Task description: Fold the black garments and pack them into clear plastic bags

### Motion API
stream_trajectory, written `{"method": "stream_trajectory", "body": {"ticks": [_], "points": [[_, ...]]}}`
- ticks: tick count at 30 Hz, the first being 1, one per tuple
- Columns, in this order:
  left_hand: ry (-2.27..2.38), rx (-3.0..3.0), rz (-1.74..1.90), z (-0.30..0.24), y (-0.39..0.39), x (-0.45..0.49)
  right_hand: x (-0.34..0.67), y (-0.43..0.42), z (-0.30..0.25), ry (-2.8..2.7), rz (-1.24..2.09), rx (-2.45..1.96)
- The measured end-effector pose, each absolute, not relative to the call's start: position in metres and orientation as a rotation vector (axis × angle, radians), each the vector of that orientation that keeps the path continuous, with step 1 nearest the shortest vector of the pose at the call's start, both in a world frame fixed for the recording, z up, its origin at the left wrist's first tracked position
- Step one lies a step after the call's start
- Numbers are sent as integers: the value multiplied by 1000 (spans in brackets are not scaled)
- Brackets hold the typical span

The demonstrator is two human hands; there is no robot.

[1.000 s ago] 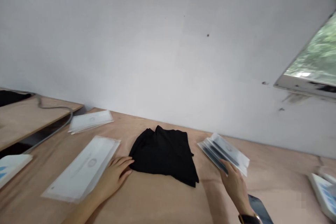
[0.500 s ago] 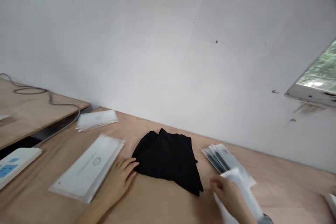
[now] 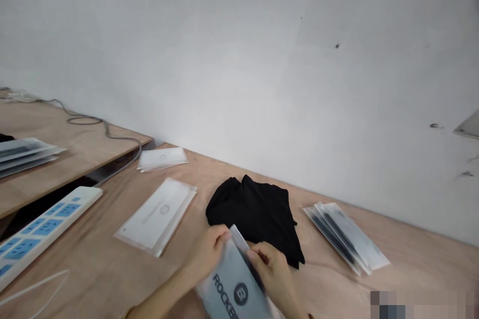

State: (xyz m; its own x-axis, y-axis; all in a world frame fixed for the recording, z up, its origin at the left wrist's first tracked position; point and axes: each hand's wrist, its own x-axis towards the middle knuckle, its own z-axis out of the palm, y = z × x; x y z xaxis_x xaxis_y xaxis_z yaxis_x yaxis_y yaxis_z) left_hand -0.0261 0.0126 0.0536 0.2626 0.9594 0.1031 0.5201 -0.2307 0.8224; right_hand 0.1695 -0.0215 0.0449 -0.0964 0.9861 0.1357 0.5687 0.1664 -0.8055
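Both hands hold one frosted plastic packet (image 3: pixel 234 286) printed with black letters and a round logo, low in the middle of the view. My left hand (image 3: pixel 207 254) pinches its upper left edge with closed fingers. My right hand (image 3: pixel 271 271) grips its right side, fingers curled over the top. Just behind the packet a folded black garment (image 3: pixel 256 212) lies on the plywood table (image 3: pixel 411 259).
A stack of packets with dark contents (image 3: pixel 346 237) lies right of the garment. Empty flat packets (image 3: pixel 157 214) and a smaller pile (image 3: pixel 162 158) lie to the left. A white power strip with blue sockets (image 3: pixel 41 229) bridges a gap to a second table (image 3: pixel 56 154) with a grey cable.
My right hand carried a packet from the right stack to the front of the garment. My left hand left the garment's edge and took hold of the packet. The view swung right.
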Motion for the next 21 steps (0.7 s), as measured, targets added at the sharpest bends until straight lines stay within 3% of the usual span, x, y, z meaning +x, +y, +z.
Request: {"method": "stream_trajectory", "body": {"ticks": [6, 13, 21], "points": [[1514, 1899, 839, 66, 15, -56, 194, -48, 14, -1806, 776, -1514], [1564, 1870, 1004, 68, 12, -42, 195, -58, 6, -1678, 591, -1502], [1551, 1850, 1045, 59, 16, -48, 207, -62, 2, -1754, 636, -1538]]}}
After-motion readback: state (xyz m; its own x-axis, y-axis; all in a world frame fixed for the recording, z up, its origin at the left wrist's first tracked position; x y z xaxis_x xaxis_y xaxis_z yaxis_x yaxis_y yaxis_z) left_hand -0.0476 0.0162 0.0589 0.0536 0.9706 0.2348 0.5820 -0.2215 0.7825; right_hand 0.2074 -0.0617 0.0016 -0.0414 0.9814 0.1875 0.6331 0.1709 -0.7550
